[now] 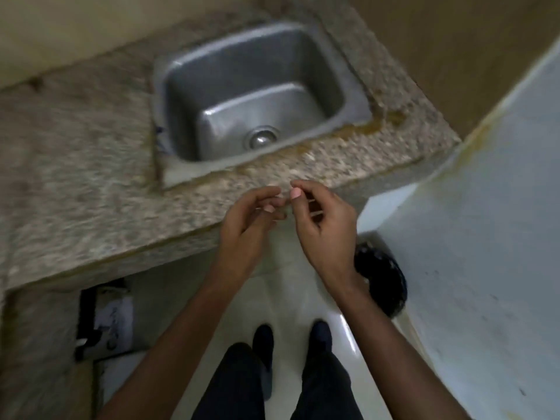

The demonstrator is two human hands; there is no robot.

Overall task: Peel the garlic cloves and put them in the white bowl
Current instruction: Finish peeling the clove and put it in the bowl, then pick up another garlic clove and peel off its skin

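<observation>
Both hands are held together over the front edge of the tabletop (91,177), just in front of the steel sink (188,95): left hand (245,225) and right hand (324,228) have curled fingers, fingertips meeting. Heavy motion blur, so can't tell if a garlic clove sits in that pinch, or which hand has it. Dark round bin (381,283) on the floor under the right wrist.

Brushed steel sink (348,95) set in speckled granite counter (75,177)
</observation>
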